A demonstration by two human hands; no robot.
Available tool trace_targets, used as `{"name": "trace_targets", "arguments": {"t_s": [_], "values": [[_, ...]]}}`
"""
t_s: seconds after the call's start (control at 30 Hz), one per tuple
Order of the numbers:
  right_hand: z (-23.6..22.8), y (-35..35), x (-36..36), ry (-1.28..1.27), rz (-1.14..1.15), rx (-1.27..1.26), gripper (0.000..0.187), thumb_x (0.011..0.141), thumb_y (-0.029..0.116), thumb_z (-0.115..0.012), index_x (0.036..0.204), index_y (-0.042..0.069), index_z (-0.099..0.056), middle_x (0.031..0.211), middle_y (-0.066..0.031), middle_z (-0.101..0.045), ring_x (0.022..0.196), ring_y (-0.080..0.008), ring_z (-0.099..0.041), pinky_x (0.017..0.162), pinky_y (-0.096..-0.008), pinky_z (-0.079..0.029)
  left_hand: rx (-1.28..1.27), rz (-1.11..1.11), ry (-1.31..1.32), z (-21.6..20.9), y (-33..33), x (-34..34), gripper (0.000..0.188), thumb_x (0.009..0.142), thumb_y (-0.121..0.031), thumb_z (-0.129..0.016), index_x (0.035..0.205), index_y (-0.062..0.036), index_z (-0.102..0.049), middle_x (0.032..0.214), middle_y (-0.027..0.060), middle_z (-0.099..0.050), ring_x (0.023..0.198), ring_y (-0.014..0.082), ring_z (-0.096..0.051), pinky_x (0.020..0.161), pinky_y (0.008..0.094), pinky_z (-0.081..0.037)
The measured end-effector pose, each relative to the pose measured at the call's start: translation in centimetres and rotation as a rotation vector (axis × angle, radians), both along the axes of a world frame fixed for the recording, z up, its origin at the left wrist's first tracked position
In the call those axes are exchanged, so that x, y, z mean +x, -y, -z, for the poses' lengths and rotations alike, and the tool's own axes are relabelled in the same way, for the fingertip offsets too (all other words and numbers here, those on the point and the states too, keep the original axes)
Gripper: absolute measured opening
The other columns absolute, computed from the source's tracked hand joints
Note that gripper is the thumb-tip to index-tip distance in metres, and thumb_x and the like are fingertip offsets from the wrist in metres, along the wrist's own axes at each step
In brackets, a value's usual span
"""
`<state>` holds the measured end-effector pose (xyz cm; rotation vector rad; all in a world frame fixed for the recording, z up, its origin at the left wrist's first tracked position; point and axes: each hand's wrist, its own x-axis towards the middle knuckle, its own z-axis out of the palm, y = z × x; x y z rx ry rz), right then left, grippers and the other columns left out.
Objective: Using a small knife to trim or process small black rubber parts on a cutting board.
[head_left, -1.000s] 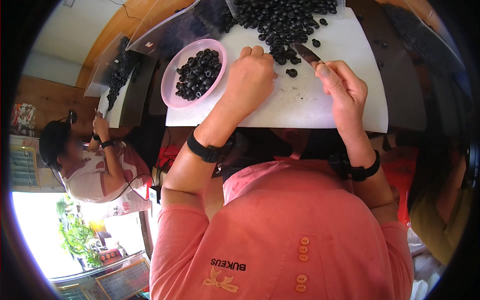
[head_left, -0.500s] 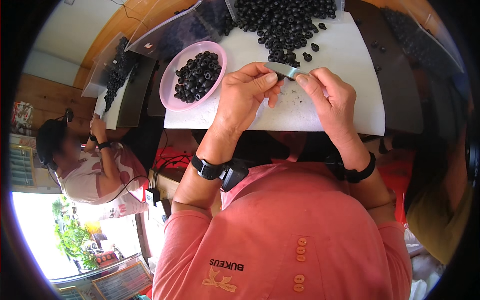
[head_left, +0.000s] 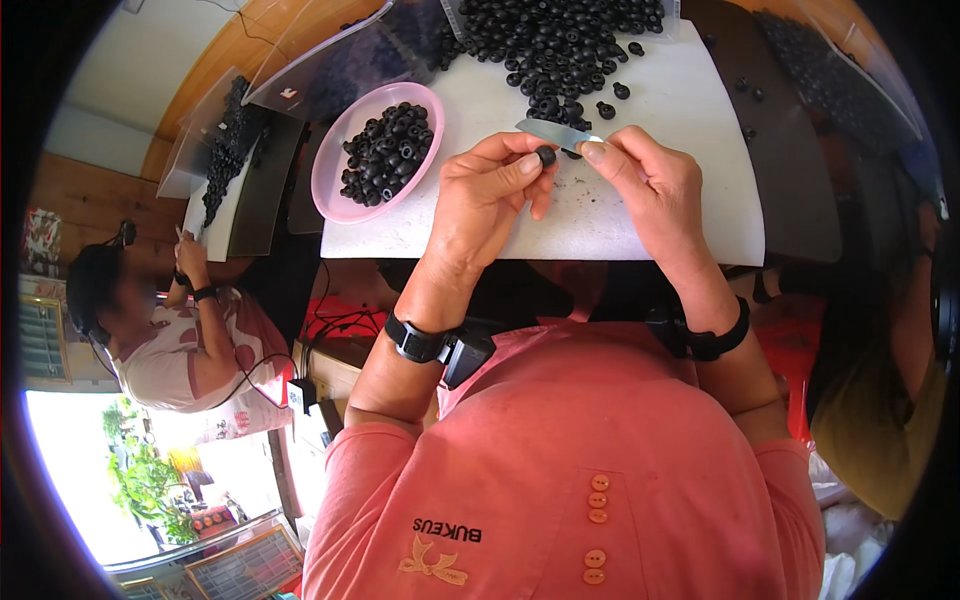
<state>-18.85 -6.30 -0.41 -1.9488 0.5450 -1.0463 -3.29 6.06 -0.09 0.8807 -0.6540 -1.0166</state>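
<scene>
Between the thumb and fingers of my left hand [head_left: 475, 200] is a small round black part [head_left: 546, 156], probably rubber or plastic. A knife [head_left: 553, 133] with a short, shiny blade is pinched in my right hand [head_left: 655, 190]. Its blade points left, just beyond the part and near my left fingertips. Both hands are above a white board [head_left: 690, 190] with dark crumbs on it. At its far side lies a heap of similar black parts [head_left: 560, 50], several with a ring-like hole. More of them fill the middle of a pink bowl [head_left: 322, 185] to the left.
The heap spills from a clear bin [head_left: 672, 14] at the far edge. Another clear bin [head_left: 320, 75] stands behind the bowl, and a third [head_left: 850, 80] is at the far right. On the left, a co-worker [head_left: 180, 330] sits at another board. Cables [head_left: 345, 318] hang below the table.
The blade has tilted and shifted slightly left, and the black part in my left hand now shows more fully. The whole view has shifted a little.
</scene>
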Motion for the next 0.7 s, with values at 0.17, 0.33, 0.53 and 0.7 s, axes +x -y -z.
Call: {"name": "trace_targets", "arguments": {"t_s": [0.17, 0.33, 0.53, 0.7], "values": [[0.13, 0.09, -0.05, -0.043, 0.011, -0.047, 0.038, 0.092, 0.034, -0.070, 0.070, 0.005, -0.059, 0.051, -0.0019, -0.046, 0.047, -0.0118, -0.043, 0.047, -0.0297, -0.036, 0.017, 0.004, -0.040, -0.10, 0.15, -0.40, 0.010, 0.096, 0.003, -0.058, 0.103, 0.0062, -0.063, 0.093, 0.0183, -0.068, 0.075, 0.0225, -0.065, 0.059, 0.0328, -0.050], [-0.07, -0.06, -0.02, -0.073, 0.016, -0.072, 0.039, 0.092, 0.037, -0.068, 0.070, 0.006, -0.059, 0.051, -0.0026, -0.047, 0.046, -0.0148, -0.046, 0.047, -0.0316, -0.037, 0.020, 0.000, -0.046, -0.12, 0.33, -0.46, 0.008, 0.096, 0.003, -0.057, 0.101, 0.0066, -0.062, 0.091, 0.0192, -0.067, 0.073, 0.0238, -0.064, 0.059, 0.0335, -0.050], [0.05, 0.03, 0.09, -0.077, 0.027, -0.123, 0.039, 0.092, 0.037, -0.067, 0.069, 0.007, -0.059, 0.052, -0.0040, -0.049, 0.046, -0.0185, -0.049, 0.047, -0.0334, -0.038, 0.027, -0.007, -0.030, -0.11, 0.37, -0.57, 0.011, 0.096, 0.003, -0.057, 0.103, 0.0078, -0.062, 0.089, 0.0179, -0.066, 0.072, 0.0230, -0.062, 0.060, 0.0329, -0.049], [0.01, 0.00, 0.12, -0.094, 0.037, -0.138, 0.039, 0.092, 0.037, -0.068, 0.069, 0.007, -0.059, 0.053, -0.0045, -0.050, 0.046, -0.0195, -0.050, 0.048, -0.0340, -0.038, 0.018, -0.002, -0.011, -0.19, 0.41, -0.99, 0.025, 0.096, 0.002, -0.057, 0.119, 0.0089, -0.063, 0.088, 0.0127, -0.064, 0.075, 0.0193, -0.060, 0.061, 0.0304, -0.050]]}}
